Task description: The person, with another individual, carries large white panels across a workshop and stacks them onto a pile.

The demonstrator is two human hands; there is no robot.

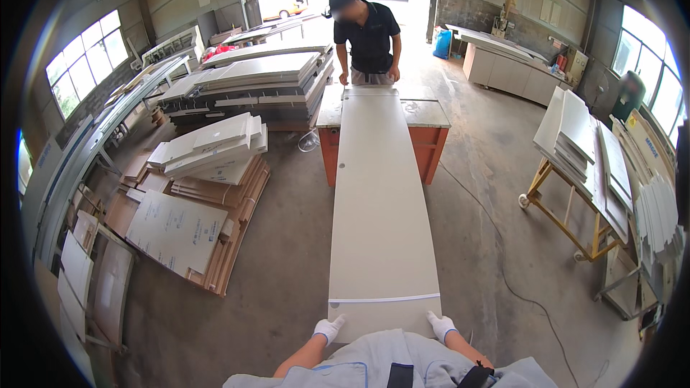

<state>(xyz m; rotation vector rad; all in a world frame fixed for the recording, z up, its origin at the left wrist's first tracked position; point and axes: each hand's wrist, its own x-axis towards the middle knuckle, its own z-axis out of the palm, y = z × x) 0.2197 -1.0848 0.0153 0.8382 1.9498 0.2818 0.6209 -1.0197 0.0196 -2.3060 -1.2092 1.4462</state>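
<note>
A long pale panel stretches away from my waist, its far part lying on an orange-sided table. My left hand, in a white glove, is closed on the near left edge. On the opposite edge, my right hand, also gloved, grips the panel; the fingers underneath are hidden. Just beyond my hands a white strip crosses the panel. At the far end stands a person in a black shirt, with both hands low by the panel's far corners; whether they touch it I cannot tell.
Stacked boards and a pile of panels and cardboard stand to the left. A yellow wheeled rack holding boards is at the right, and a cable runs along the floor. Farther back is a long workbench.
</note>
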